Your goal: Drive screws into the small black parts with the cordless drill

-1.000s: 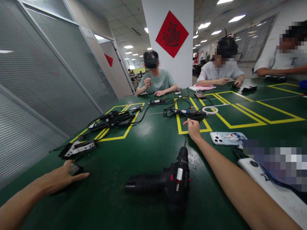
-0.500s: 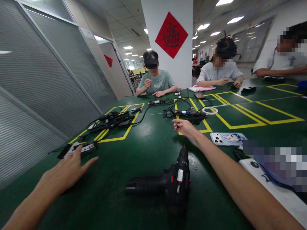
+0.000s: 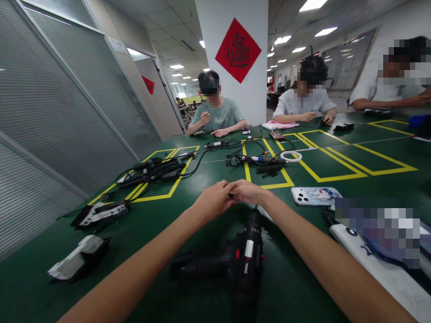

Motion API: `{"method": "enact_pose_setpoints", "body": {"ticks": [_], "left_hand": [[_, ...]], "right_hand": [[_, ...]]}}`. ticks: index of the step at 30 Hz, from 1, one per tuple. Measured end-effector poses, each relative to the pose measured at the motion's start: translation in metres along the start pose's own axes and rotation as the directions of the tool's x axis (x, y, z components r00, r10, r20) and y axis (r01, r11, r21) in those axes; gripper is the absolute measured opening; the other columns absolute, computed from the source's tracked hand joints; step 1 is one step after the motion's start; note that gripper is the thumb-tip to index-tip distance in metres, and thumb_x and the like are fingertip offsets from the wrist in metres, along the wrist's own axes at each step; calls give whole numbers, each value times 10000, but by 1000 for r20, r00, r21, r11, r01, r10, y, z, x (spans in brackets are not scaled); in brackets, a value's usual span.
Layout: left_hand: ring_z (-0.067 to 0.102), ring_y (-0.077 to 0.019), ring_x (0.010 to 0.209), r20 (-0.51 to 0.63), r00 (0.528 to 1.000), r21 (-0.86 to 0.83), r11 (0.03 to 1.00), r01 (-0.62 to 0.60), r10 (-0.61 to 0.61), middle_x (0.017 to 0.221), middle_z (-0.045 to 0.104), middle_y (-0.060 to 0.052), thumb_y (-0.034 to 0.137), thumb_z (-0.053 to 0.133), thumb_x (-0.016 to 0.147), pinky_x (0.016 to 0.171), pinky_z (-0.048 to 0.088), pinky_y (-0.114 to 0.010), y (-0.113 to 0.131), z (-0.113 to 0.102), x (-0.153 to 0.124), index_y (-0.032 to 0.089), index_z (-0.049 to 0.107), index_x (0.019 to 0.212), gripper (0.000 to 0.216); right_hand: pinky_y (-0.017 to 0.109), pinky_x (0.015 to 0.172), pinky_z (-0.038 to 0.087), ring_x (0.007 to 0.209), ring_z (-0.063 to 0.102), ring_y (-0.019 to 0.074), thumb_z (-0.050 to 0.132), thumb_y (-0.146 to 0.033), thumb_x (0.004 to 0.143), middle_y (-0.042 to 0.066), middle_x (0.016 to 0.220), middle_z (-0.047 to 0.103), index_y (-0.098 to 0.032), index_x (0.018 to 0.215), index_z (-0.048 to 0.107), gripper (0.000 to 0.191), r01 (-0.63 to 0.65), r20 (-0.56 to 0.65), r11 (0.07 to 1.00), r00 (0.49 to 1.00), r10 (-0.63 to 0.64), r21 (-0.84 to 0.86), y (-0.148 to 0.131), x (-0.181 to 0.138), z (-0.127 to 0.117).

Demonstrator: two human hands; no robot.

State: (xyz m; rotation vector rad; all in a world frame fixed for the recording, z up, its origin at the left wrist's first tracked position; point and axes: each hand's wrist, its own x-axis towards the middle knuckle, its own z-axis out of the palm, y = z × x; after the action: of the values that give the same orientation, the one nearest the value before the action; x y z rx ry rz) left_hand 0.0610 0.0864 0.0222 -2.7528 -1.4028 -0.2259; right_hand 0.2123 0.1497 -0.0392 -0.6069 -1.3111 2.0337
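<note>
Fingers of the left hand (image 3: 215, 201) and right hand (image 3: 251, 192) meet mid-frame, bunched together around a small dark piece (image 3: 230, 196), mostly hidden; which fingers pinch it, I cannot tell. The left hand has just come in from the lower left, so the 2 hands now share 1 spot. Just below lies a black drill (image 3: 247, 255), its chuck toward them. On the green surface (image 3: 148, 220), a white-and-black object (image 3: 77, 258) sits uncovered at lower left, cables (image 3: 158, 171) tangle left of center, and a phone (image 3: 318, 196) rests right.

L hand (image 3: 215, 199) touching R hand (image 3: 249, 192), small dk item (image 3: 231, 195) between, blk drill (image 3: 240, 264) nr, cables (image 3: 153, 172) on grn tbl (image 3: 141, 217)
</note>
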Motion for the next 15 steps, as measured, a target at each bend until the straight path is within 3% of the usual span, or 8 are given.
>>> {"method": "enact_pose_setpoints", "body": {"ticks": [5, 8, 11, 13, 14, 15], "left_hand": [[562, -230, 939, -18, 1000, -90, 996, -11, 10, 1019, 584, -108, 302, 508, 821, 805, 429, -330, -2, 10, 14, 219, 611, 1054, 267], [583, -211, 882, -11, 1000, -113, 994, -4, 3, 941, 625, -91, 260, 525, 802, 765, 435, -305, -5, 10, 15, 217, 660, 917, 183], [601, -209, 849, -13, 999, -123, 992, 33, -35, 918, 654, -90, 277, 529, 797, 740, 437, -298, -11, 5, 11, 214, 677, 900, 191], [607, -224, 870, -25, 997, -122, 990, 68, -72, 962, 663, -105, 332, 533, 797, 761, 437, -309, -20, -4, 3, 200, 675, 957, 252], [609, -236, 883, -33, 994, -118, 988, 98, -103, 986, 663, -116, 369, 534, 793, 773, 437, -319, -27, -10, -3, 187, 673, 982, 297], [609, -248, 895, -36, 989, -114, 984, 139, -144, 1010, 662, -127, 405, 529, 790, 784, 437, -330, -36, -17, -11, 169, 668, 1004, 347]], "right_hand": [[215, 573, 465, 590, 567, 97, 626, -39, 633, 15, 660, 627, -103, 757, 612, 140, 0, 3, 999, 1000, 0, 36, -1, -2, 5], [239, 627, 490, 603, 585, 103, 628, -50, 646, 20, 675, 630, -100, 820, 609, 182, -27, 58, 997, 998, 23, 79, -5, -6, 9], [325, 718, 508, 669, 628, 150, 615, -88, 689, 54, 735, 648, -101, 968, 567, 283, -71, 83, 997, 994, 67, 41, -8, -5, 8], [355, 709, 502, 674, 636, 174, 589, -121, 726, 67, 757, 657, -119, 1088, 503, 372, -37, -106, 994, 994, 26, -103, -10, -3, 1], [348, 693, 496, 659, 631, 173, 569, -144, 748, 62, 755, 658, -136, 1133, 473, 397, 8, -261, 975, 963, -67, -221, -11, -3, -6], [330, 673, 484, 621, 615, 164, 555, -155, 757, 46, 724, 651, -148, 1136, 474, 388, 40, -431, 925, 877, -214, -378, -12, -3, -14]]}}
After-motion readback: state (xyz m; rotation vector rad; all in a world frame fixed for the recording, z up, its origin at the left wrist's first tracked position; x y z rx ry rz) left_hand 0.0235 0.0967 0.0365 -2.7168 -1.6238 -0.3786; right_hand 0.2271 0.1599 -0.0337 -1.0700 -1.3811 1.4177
